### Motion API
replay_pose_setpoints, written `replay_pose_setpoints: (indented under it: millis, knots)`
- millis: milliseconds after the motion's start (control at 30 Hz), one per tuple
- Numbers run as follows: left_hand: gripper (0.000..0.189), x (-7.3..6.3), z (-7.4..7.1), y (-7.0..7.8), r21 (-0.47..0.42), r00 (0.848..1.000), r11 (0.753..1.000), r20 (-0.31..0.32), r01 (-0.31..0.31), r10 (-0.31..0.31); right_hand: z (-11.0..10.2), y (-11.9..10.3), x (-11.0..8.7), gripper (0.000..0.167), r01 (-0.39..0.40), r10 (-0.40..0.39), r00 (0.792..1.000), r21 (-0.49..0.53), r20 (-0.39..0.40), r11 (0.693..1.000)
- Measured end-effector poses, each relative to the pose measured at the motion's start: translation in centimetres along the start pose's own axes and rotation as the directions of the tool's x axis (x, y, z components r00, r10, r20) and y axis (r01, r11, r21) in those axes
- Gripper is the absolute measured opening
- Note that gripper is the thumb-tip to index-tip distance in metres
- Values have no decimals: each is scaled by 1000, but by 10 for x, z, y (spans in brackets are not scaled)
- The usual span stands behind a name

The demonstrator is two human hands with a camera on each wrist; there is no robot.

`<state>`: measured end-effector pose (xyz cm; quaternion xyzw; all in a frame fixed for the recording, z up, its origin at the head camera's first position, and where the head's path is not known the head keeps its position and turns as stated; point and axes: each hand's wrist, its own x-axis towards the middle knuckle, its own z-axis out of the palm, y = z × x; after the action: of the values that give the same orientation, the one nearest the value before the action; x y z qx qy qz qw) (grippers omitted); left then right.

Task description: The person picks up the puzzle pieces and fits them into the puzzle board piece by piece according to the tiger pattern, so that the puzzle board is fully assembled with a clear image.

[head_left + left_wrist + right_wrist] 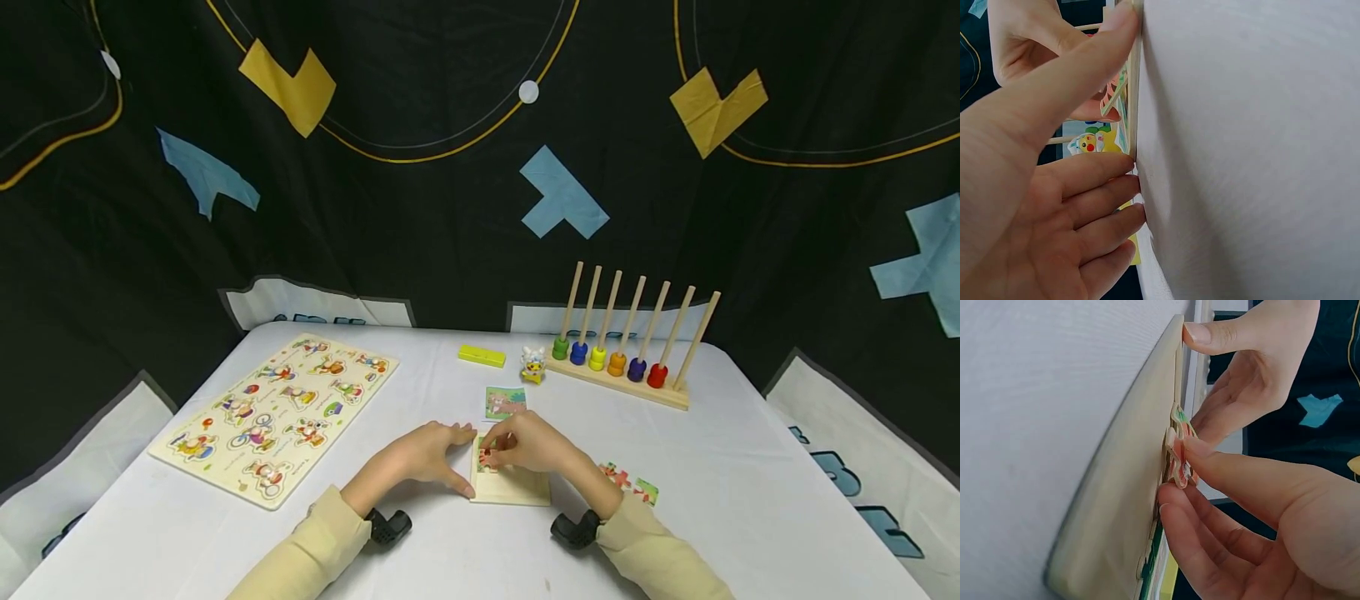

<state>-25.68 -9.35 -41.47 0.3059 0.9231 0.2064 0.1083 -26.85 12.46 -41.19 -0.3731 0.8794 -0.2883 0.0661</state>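
A small wooden puzzle tray (pixel 517 490) lies on the table before me, some picture pieces in its upper left part. My right hand (pixel 528 443) pinches a red and green jigsaw piece (pixel 1179 453) between thumb and fingers. That piece is tilted over the tray in the right wrist view; whether it touches the pieces beneath, I cannot tell. Along the tray's left edge, my left hand (pixel 429 454) rests with thumb and fingers spread and fairly straight. Its thumb (pixel 1124 15) touches the rim in the left wrist view. Loose jigsaw pieces (pixel 645 492) lie right of the tray, partly behind my right forearm.
A picture card (pixel 505 402) lies just beyond the tray. Farther back are a yellow block (pixel 482 357), a small figurine (pixel 533 365) and a wooden peg stand (pixel 630 385) with coloured beads. A large wooden picture board (pixel 300 442) covers the left side.
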Motion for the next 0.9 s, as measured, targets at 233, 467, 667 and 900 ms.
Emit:
replay_pose_setpoints:
  millis: [233, 467, 667, 900]
  knots:
    - [92, -1, -1, 2, -6, 1000, 1000, -5, -12, 12, 0, -1, -1, 20, 5, -5, 1000, 17, 2, 1000]
    - [93, -1, -1, 1, -7, 1000, 1000, -3, -5, 5, 3, 0, -1, 19, 33, -34, 999, 54, 22, 998]
    - [94, -1, 0, 1, -15, 1000, 1000, -5, -6, 6, 5, 1, 0, 15, 68, -68, 998, 42, 5, 997]
    - [93, -1, -1, 1, -8, 1000, 1000, -7, -5, 5, 5, 0, 0, 15, 48, -48, 999, 51, 0, 998]
